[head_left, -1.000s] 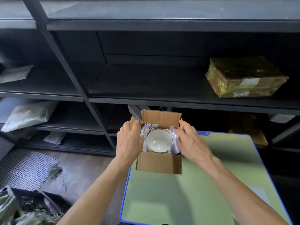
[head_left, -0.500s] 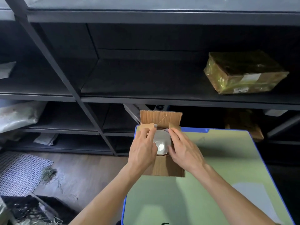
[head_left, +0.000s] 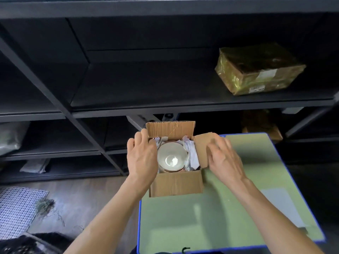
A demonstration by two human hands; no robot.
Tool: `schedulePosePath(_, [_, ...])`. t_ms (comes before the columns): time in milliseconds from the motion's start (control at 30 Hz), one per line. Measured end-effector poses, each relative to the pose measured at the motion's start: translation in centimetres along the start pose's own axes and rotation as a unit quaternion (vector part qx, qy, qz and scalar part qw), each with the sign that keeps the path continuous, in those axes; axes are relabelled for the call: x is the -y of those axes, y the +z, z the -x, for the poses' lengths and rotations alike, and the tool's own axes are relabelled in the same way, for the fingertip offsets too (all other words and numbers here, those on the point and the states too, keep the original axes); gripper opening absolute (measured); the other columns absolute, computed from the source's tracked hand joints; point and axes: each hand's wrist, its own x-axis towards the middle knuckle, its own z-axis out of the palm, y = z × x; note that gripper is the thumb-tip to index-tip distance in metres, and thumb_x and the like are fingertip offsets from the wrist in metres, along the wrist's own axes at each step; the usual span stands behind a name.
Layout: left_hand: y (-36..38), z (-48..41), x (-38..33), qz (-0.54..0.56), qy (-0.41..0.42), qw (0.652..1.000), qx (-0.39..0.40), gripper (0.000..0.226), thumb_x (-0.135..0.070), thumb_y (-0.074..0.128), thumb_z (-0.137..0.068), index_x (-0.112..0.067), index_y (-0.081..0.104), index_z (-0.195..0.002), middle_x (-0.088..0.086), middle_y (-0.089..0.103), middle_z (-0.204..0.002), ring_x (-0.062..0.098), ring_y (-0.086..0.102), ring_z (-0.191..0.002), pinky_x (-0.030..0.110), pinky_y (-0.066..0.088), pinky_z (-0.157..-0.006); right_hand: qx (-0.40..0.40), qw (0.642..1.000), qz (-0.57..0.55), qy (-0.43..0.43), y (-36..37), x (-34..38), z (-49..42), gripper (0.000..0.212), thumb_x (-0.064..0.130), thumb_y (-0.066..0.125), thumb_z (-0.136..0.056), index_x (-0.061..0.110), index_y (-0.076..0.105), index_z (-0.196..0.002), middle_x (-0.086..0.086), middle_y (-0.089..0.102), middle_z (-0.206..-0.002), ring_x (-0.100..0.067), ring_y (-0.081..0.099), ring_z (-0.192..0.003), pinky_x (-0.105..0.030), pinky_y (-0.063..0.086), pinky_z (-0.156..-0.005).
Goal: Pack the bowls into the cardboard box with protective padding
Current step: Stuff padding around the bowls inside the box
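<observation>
In the head view, the cardboard box (head_left: pixel 176 184) stands open at the far left corner of the green, blue-edged table (head_left: pixel 220 217), holding a glossy cream bowl (head_left: pixel 172 156) with a coppery rim, nested upright in crumpled white paper padding (head_left: pixel 191 154). The left hand (head_left: pixel 142 158) drapes over the box's left edge, and I cannot tell whether it grips. The right hand (head_left: pixel 224 159), blurred, touches the outward-folded right flap (head_left: pixel 202 143) with loosely extended fingers.
</observation>
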Motion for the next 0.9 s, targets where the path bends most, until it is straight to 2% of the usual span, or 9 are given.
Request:
schedulePosePath(100, [-0.2,0.3,0.3,-0.025,-0.046,0.998,0.017,0.019,-0.013,0.063,-0.076,-0.02,0.06,-0.094,0.002,0.04,-0.114,0.022,0.037,-0.104,0.032,0.029,-0.085,0.012,0.999,-0.02,-0.025,0.8,-1.4,1.3,0.027,0.008,0.066,-0.082,0.005,0.067,-0.109,-0.005,0.061,-0.118,-0.029,0.057,-0.105,-0.039,0.056,-0.079])
schedulePosePath(200, [0.0,1.2,0.7,-0.03,-0.057,0.997,0.039,0.025,-0.019,0.066,-0.076,-0.023,0.059,-0.1,0.006,0.036,-0.135,0.026,0.032,-0.126,0.034,0.023,-0.093,0.018,0.998,-0.045,-0.028,0.8,-1.9,2.1,0.035,0.009,0.067,-0.083,0.005,0.066,-0.118,-0.004,0.063,-0.121,-0.027,0.058,-0.11,-0.036,0.054,-0.087])
schedulePosePath(267, [0.1,1.8,0.3,-0.002,-0.045,0.998,0.041,0.031,-0.019,0.069,-0.074,-0.021,0.061,-0.104,0.002,0.043,-0.122,0.024,0.038,-0.117,0.032,0.024,-0.089,0.026,0.998,-0.055,-0.026,0.5,-2.1,2.2,0.035,0.01,0.067,-0.084,0.006,0.066,-0.119,-0.003,0.063,-0.125,-0.027,0.058,-0.113,-0.035,0.053,-0.086])
schedulePosePath(367, [0.2,2.5,-1.7,0.028,-0.001,0.999,0.042,0.039,-0.019,0.069,-0.077,-0.012,0.065,-0.116,0.006,0.056,-0.11,0.029,0.05,-0.1,0.037,0.038,-0.08,0.028,0.997,-0.056,-0.042,-0.1,-2.4,2.2,0.032,0.012,0.065,-0.087,0.007,0.065,-0.119,-0.002,0.061,-0.127,-0.025,0.055,-0.116,-0.034,0.052,-0.087])
schedulePosePath(433, [-0.1,2.9,-3.5,0.051,0.021,0.997,0.048,0.034,-0.023,0.065,-0.084,-0.01,0.066,-0.115,0.009,0.061,-0.112,0.031,0.054,-0.099,0.04,0.044,-0.077,0.025,0.996,-0.062,-0.055,-0.5,-2.6,2.2,0.029,0.014,0.063,-0.088,0.009,0.065,-0.117,-0.001,0.061,-0.126,-0.025,0.055,-0.116,-0.034,0.052,-0.086])
schedulePosePath(600, [-0.5,3.8,-7.5,0.121,0.076,0.99,0.017,0.028,-0.023,0.059,-0.088,-0.009,0.068,-0.111,0.009,0.066,-0.102,0.03,0.058,-0.092,0.043,0.049,-0.084,0.008,0.993,-0.074,-0.093,-1.4,-3.6,2.6,0.023,0.014,0.062,-0.089,0.009,0.065,-0.111,-0.001,0.062,-0.122,-0.025,0.056,-0.113,-0.037,0.056,-0.079])
schedulePosePath(667, [-0.6,4.2,-9.5,0.153,0.097,0.983,0.013,0.029,-0.025,0.052,-0.091,-0.009,0.066,-0.111,0.008,0.064,-0.101,0.03,0.057,-0.09,0.044,0.048,-0.079,-0.001,0.992,-0.078,-0.101,-1.7,-4.3,3.0,0.019,0.016,0.062,-0.089,0.011,0.064,-0.108,0.001,0.062,-0.119,-0.024,0.055,-0.111,-0.036,0.055,-0.076])
schedulePosePath(800, [-0.9,4.4,-13.6,0.204,0.146,0.968,0.012,0.033,-0.03,0.045,-0.094,-0.011,0.064,-0.114,0.006,0.062,-0.101,0.029,0.056,-0.088,0.043,0.049,-0.073,0.001,0.993,-0.088,-0.082,-1.9,-6.9,4.4,0.037,0.021,0.064,-0.09,0.014,0.061,-0.127,0.003,0.059,-0.131,-0.02,0.053,-0.121,-0.034,0.053,-0.089])
schedulePosePath(900, [-1.2,4.4,-16.9,0.228,0.193,0.954,0.025,0.036,-0.03,0.04,-0.093,-0.013,0.063,-0.116,0.005,0.061,-0.102,0.028,0.054,-0.091,0.041,0.047,-0.077,0.008,0.995,-0.09,-0.05,-1.8,-9.7,6.0,0.043,0.021,0.063,-0.092,0.011,0.058,-0.133,0.0,0.058,-0.134,-0.023,0.053,-0.122,-0.037,0.053,-0.093])
